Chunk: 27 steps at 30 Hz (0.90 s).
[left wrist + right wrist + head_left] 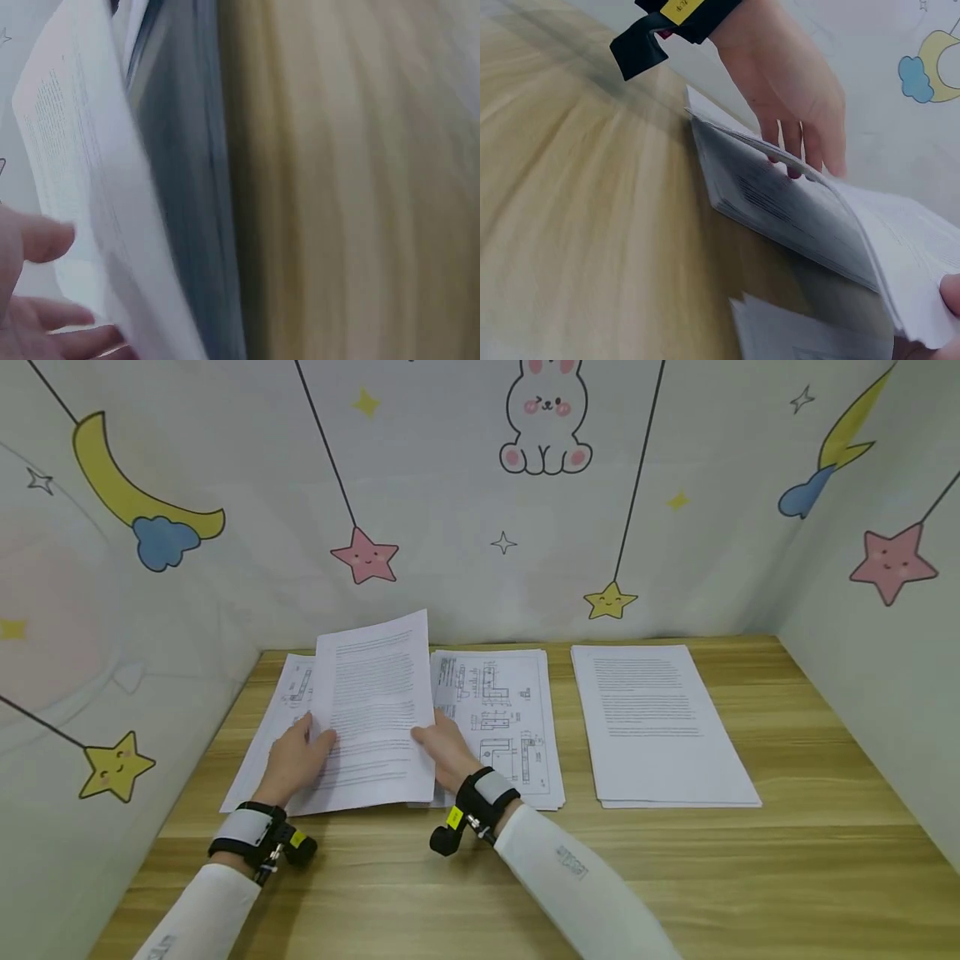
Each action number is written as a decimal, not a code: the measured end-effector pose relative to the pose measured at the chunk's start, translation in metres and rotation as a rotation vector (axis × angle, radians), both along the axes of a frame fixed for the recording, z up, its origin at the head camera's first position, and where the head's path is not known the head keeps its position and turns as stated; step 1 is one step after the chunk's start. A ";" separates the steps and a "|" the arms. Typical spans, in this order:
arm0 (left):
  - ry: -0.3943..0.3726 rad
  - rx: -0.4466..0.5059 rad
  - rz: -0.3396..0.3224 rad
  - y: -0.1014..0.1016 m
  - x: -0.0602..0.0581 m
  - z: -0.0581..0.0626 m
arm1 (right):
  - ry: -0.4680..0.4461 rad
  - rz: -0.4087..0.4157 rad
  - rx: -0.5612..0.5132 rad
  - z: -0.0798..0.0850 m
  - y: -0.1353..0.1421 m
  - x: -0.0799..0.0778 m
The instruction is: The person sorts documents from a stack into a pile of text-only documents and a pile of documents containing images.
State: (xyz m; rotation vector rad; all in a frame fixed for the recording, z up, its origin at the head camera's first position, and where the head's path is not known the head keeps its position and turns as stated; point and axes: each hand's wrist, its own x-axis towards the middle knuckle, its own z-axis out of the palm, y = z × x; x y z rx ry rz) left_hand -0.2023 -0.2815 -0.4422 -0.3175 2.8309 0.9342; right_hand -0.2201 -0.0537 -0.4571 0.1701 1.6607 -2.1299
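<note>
A thin sheaf of text-printed sheets (pixel 375 710) is raised off the table at its far end, bent slightly and facing the person. My right hand (pixel 448 750) pinches its right edge, thumb on the front and the other fingers behind. On the other side, my left hand (pixel 288 764) is at the left edge with thumb and fingers spread apart. In the left wrist view its thumb (pixel 49 238) stands off the paper. From the right wrist view, the left fingers (pixel 791 146) reach straight down past the sheaf's edge. Beneath lies a left stack of drawing sheets (pixel 258 752), partly covered.
Another stack of technical drawings (pixel 528 710) lies in the middle, just behind the right hand. Farther right is a stack of text pages (pixel 660 718) on the wooden table (pixel 675 877). Cartoon-printed fabric walls (pixel 465 602) close off the back and sides.
</note>
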 end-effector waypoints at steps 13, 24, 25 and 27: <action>0.027 0.474 0.191 0.046 -0.008 0.011 | 0.116 -0.052 0.131 0.020 0.062 -0.001; 0.016 0.612 -0.036 0.106 -0.005 0.021 | 0.268 -0.072 0.283 0.046 0.144 -0.003; 0.016 0.618 -0.053 0.111 -0.006 0.021 | 0.270 -0.077 0.290 0.049 0.153 -0.003; 0.016 0.644 -0.081 0.121 -0.007 0.020 | 0.276 -0.088 0.319 0.053 0.169 -0.003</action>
